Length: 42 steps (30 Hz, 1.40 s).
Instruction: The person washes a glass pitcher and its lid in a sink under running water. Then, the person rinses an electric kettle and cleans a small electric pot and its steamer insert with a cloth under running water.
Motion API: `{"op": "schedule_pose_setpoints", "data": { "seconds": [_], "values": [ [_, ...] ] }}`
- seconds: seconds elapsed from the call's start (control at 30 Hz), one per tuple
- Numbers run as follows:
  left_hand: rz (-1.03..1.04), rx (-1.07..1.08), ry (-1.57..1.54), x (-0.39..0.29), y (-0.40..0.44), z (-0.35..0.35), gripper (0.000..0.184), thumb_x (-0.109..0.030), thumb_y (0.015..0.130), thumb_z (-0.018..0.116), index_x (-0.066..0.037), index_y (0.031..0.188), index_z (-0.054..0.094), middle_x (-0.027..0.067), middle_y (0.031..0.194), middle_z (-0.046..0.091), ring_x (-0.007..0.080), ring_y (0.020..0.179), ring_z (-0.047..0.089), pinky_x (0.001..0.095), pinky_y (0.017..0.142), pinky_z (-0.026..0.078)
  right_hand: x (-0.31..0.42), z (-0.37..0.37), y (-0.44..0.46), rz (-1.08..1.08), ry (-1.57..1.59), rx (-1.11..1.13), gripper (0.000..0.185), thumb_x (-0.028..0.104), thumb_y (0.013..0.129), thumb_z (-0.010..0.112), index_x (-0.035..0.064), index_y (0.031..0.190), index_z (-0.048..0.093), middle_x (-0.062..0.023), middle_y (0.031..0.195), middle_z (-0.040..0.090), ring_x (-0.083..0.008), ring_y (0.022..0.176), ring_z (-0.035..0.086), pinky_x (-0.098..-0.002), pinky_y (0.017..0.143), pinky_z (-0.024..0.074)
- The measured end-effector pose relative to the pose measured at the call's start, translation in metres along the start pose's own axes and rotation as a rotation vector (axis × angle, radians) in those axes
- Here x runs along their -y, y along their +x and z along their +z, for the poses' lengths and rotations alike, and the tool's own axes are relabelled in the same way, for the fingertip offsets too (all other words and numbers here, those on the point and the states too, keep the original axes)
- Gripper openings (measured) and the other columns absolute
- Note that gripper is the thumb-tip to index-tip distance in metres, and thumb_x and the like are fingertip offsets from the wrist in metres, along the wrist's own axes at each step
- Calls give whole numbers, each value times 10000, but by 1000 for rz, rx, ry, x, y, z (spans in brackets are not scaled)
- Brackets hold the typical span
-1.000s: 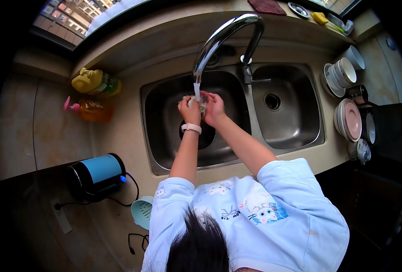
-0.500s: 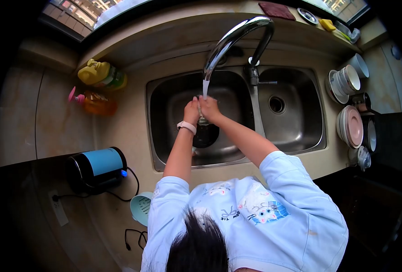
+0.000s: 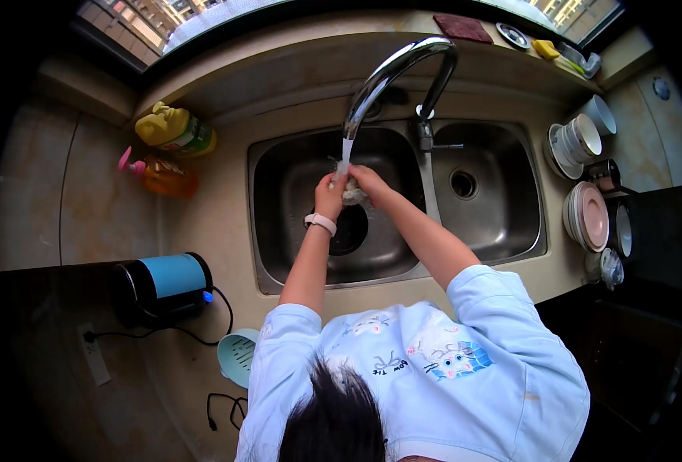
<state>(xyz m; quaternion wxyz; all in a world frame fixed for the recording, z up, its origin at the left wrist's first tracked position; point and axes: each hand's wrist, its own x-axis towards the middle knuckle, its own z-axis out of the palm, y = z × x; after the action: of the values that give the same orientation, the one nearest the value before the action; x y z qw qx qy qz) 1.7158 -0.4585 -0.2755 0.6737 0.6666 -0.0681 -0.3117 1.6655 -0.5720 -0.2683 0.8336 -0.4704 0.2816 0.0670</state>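
Both of my hands are over the left basin of the steel sink (image 3: 391, 231), under water (image 3: 346, 152) running from the curved faucet (image 3: 368, 92). My left hand (image 3: 329, 197) has its fingers closed on a pale, crumpled, wet cloth-like thing (image 3: 353, 194). On its other side, my right hand (image 3: 370, 183) grips the same thing. Its exact kind is too small and partly hidden to tell. Just below the hands, a dark round shape (image 3: 350, 232) shows in the basin.
The right basin (image 3: 503, 208) has an open drain. Bowls (image 3: 583, 135) and stacked plates (image 3: 591, 215) stand along the right side. At left are a yellow bottle (image 3: 173, 131), an orange pump bottle (image 3: 168, 177), a blue-black appliance (image 3: 168, 277) with a cord, and a light-green basket (image 3: 237, 356).
My hands have spread slightly apart, the right one shifting right. More of the pale cloth-like thing shows between them. Water keeps running.
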Motion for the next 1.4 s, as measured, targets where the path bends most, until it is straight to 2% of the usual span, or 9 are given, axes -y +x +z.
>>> {"op": "schedule_pose_setpoints", "data": {
  "seconds": [0.1, 0.23, 0.47, 0.57, 0.7, 0.77, 1.1, 1.33, 1.4],
  "values": [
    [-203, -95, 3, -30, -9, 7, 228, -294, 844, 503, -78, 906, 542, -5, 787, 555, 95, 663, 531, 198, 505, 417, 4, -2, 7, -117, 13, -134, 345, 338, 839, 479, 74, 1061, 477, -65, 955, 559, -196, 870, 553, -357, 738, 452],
    [-273, 98, -585, -41, -12, -10, 148, -180, 801, 566, -85, 912, 548, 14, 831, 558, 116, 789, 535, 221, 643, 431, 30, 8, -13, -53, 310, -170, 300, 334, 839, 473, 102, 1029, 484, -70, 1007, 543, -207, 905, 538, -385, 777, 438],
    [10, 27, 138, -23, 8, -24, 84, -115, 773, 596, -64, 771, 529, 2, 675, 550, 70, 622, 497, 203, 575, 397, 33, -11, -11, 277, 559, 269, 344, 169, 702, 619, 127, 1014, 481, -56, 967, 541, -222, 908, 525, -394, 716, 457],
    [-2, 15, -105, -19, 14, -34, 143, -136, 776, 598, -82, 687, 499, -16, 585, 509, 68, 560, 480, 209, 522, 383, 24, -11, -12, 98, 269, 160, 352, 127, 692, 625, 126, 1015, 484, -44, 962, 545, -201, 899, 525, -382, 717, 445],
    [-107, 73, -419, -22, -1, -41, 178, -27, 715, 602, -61, 829, 470, 50, 775, 525, 161, 721, 541, 266, 635, 458, 32, -2, -25, -42, 47, -12, 348, 141, 722, 610, 124, 1047, 485, 7, 1009, 535, -178, 949, 496, -397, 807, 412],
    [-210, 204, -256, -41, -22, -40, 416, -18, 657, 635, -34, 1034, 460, 100, 956, 534, 208, 894, 530, 334, 760, 445, 36, 1, -29, -46, -29, -12, 381, 87, 695, 624, 92, 1038, 458, -64, 987, 523, -190, 909, 523, -365, 737, 447],
    [-281, 399, -206, -51, -36, -57, 258, -115, 768, 597, -16, 1001, 547, 56, 957, 589, 153, 914, 548, 284, 806, 425, 37, -11, -43, -98, -168, -160, 658, -40, 574, 570, 98, 1164, 315, -141, 977, 460, -247, 864, 501, -370, 703, 436],
    [-202, 350, -541, -71, -65, -44, 242, -115, 779, 586, -38, 1002, 530, 66, 967, 576, 155, 909, 544, 288, 800, 435, 22, -19, -72, -118, -104, -189, 696, 114, 642, 654, 175, 1235, 295, -121, 1130, 393, -224, 987, 466, -343, 710, 427],
    [-202, 365, -600, -71, -69, -43, 219, -103, 775, 590, -47, 979, 531, 63, 964, 573, 153, 901, 544, 288, 803, 434, 14, -8, -78, -229, -671, 39, 438, 208, 662, 661, 151, 1063, 496, -95, 1055, 488, -226, 1025, 457, -322, 809, 392]
  ]
}}
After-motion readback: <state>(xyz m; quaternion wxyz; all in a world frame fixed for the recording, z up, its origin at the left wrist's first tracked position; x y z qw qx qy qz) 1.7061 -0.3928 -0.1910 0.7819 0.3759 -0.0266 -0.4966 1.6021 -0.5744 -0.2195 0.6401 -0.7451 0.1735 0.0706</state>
